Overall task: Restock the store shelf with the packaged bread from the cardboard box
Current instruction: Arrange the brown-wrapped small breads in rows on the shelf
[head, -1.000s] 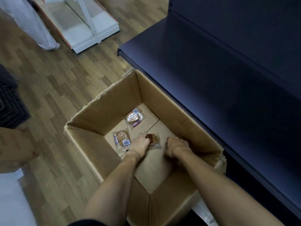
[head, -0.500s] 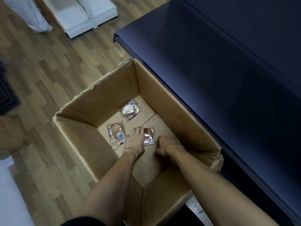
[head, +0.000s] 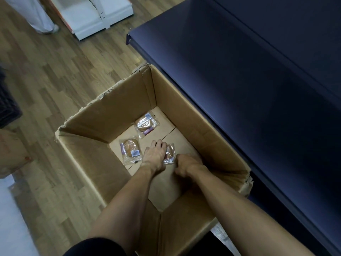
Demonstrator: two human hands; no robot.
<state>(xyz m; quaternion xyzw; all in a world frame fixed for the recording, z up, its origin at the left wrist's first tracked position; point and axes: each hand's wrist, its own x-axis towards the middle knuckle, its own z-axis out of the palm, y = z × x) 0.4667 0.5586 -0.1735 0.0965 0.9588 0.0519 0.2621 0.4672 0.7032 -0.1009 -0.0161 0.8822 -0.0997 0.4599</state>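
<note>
An open cardboard box (head: pixel 118 115) stands on the floor against a dark blue store shelf (head: pixel 230 80). Three clear-wrapped bread packs lie on its bottom. One bread pack (head: pixel 146 124) is at the far side and a second bread pack (head: pixel 130 149) lies left of my hands. My left hand (head: pixel 155 154) is down on the third bread pack (head: pixel 170 154), with its fingers curled over the left part. My right hand (head: pixel 186 164) is curled into a loose fist on the box floor, touching that pack's near corner. Nothing shows inside its fingers.
The wooden floor (head: pixel 55 80) spreads to the left. A white shelf base (head: pixel 96 15) and a person's pale trouser leg (head: pixel 36 17) are at the back left. A second cardboard box (head: pixel 11 150) and a dark crate (head: pixel 7 108) sit at the left edge.
My left hand's fingers have stretched a little further over the third bread pack. My right hand stays curled beside it. The view has shifted slightly.
</note>
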